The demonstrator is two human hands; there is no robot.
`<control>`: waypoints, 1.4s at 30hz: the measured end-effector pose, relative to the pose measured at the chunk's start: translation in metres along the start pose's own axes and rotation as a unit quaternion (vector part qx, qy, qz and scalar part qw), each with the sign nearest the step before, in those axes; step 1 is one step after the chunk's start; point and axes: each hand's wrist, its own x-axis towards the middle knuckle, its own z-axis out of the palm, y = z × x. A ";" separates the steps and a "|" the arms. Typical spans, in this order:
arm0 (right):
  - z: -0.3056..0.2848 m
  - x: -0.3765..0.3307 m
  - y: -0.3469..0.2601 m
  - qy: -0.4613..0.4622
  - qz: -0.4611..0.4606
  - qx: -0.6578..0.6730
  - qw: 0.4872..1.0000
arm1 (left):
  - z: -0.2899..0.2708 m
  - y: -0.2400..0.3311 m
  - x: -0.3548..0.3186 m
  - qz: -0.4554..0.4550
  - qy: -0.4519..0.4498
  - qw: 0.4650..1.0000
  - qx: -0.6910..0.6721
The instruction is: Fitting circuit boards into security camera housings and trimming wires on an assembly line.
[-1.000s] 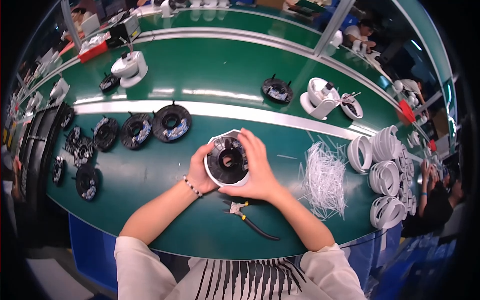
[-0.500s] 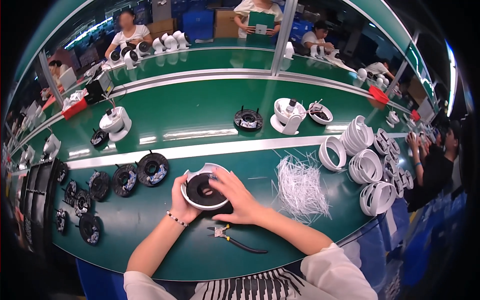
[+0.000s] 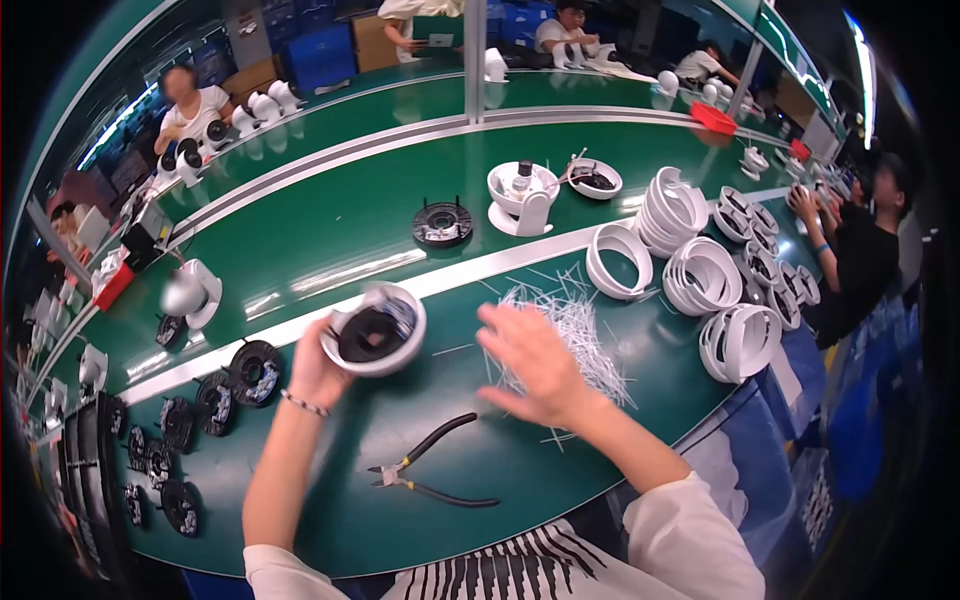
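Observation:
My left hand (image 3: 318, 365), with a beaded bracelet at its wrist, grips a white round housing (image 3: 407, 350) by its left side. Inside the housing sits a black disc part (image 3: 366, 340) with a hole in its middle. Held above the table, the housing is tilted. My right hand (image 3: 540, 372) is open and empty, fingers spread, beside and partly over a heap of thin white strips (image 3: 590, 350) that look like cable ties. Nearer to me lie side cutters (image 3: 392, 476) with black and yellow handles, spread apart on the green table.
Several black disc parts (image 3: 216, 402) lie at left beside a black rack (image 3: 88, 455). White rings (image 3: 704, 275) are stacked at right. Across a pale strip stand a white assembly (image 3: 522, 195), a black disc (image 3: 442, 224) and another white unit (image 3: 200, 293). Other people work beyond.
My right hand has left the housing and moved right to the strips. The housing is tilted differently in my left hand. The view has shifted, and the cutters' handles now show fully.

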 end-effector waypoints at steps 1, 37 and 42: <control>-0.008 -0.002 0.013 0.015 0.023 -0.035 0.999 | -0.004 0.012 0.010 0.029 0.034 0.999 0.019; -0.039 -0.072 0.143 0.196 0.232 -0.193 0.933 | 0.085 -0.014 0.270 0.142 0.236 0.648 0.710; -0.014 -0.038 0.029 0.016 0.072 0.139 0.988 | 0.098 -0.023 0.266 0.249 0.255 0.515 0.780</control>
